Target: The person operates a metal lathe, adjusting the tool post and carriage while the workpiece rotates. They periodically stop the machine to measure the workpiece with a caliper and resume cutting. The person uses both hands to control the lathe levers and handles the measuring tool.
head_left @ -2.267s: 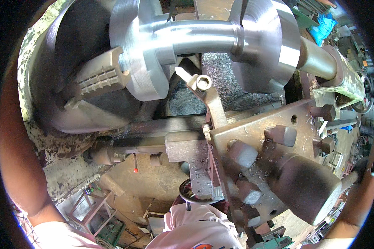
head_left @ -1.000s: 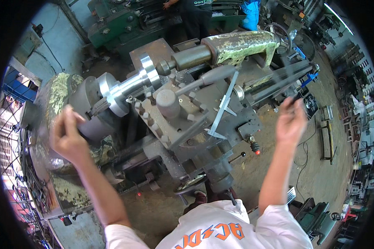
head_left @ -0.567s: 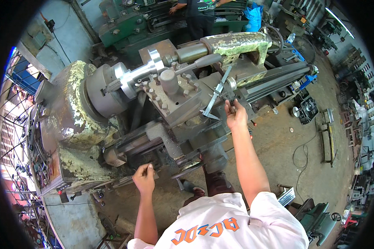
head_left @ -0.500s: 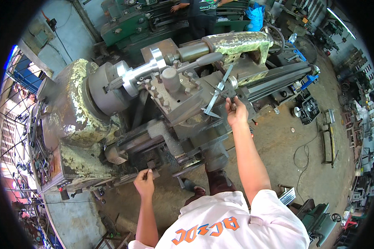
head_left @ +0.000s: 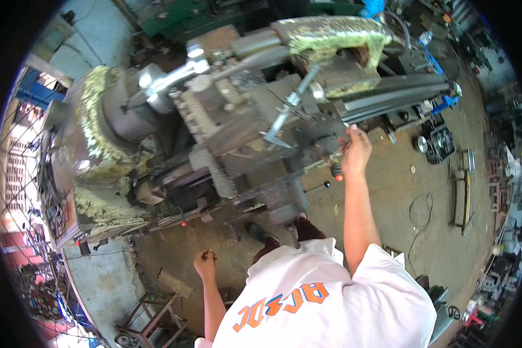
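Note:
My right hand is at the right end of the lathe's carriage, fingers curled with the tips against its edge. Whatever they pinch there is hidden and blurred. Just below the wrist side sits a lever with a red knob. My left hand hangs low in front of the lathe, away from it, its fingers bent together around a dark spot too small to name. A vernier caliper lies slantwise on the carriage. A shiny turned metal workpiece is held in the chuck.
The square tool post stands beside the workpiece, and the pale green tailstock is behind. Another red-knobbed lever juts from the lathe front. On the floor are an open black case, a cable and a wooden stool frame.
My left hand has left the lathe front and dropped lower. My right hand has shifted right along the carriage. The whole view has tilted, and the lathe sits higher in it.

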Motion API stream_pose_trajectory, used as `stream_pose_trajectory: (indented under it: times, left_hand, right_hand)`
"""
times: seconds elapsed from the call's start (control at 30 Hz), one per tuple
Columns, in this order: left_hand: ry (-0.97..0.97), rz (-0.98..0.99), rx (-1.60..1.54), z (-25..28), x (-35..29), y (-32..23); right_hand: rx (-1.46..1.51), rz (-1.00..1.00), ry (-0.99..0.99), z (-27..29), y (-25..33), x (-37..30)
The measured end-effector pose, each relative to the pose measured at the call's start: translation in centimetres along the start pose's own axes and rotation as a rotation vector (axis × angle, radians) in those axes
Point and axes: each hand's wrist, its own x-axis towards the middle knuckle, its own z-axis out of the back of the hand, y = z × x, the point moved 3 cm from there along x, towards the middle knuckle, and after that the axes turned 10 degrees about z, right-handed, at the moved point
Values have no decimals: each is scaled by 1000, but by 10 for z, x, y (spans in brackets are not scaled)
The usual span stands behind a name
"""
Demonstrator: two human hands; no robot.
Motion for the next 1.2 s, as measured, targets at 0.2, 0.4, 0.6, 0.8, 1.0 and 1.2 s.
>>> stream_pose_trajectory:
  times: [0.2,0.4,0.6,0.8,1.0,1.2]
  left_hand:
    - [79,149,-79,-68,-36,-15]
    - [-60,94,-84,-87,-60,-53]
    - [-167,167,-61,-95,-88,-54]
    - [-226,161,-130,-100,-89,-55]
    - [-362,162,14,-82,-46,-34]
    - [-29,301,-192,-98,27,-11]
  right_hand:
    - [-650,147,-67,143,-66,118]
    - [-1452,41,674,195,-197,128]
    - [-1887,-25,1020,197,-234,111]
    - [-1664,-22,878,221,-268,124]
    - [-1177,-1013,836,242,-251,-6]
    - [-168,-1220,1054,149,-113,-166]
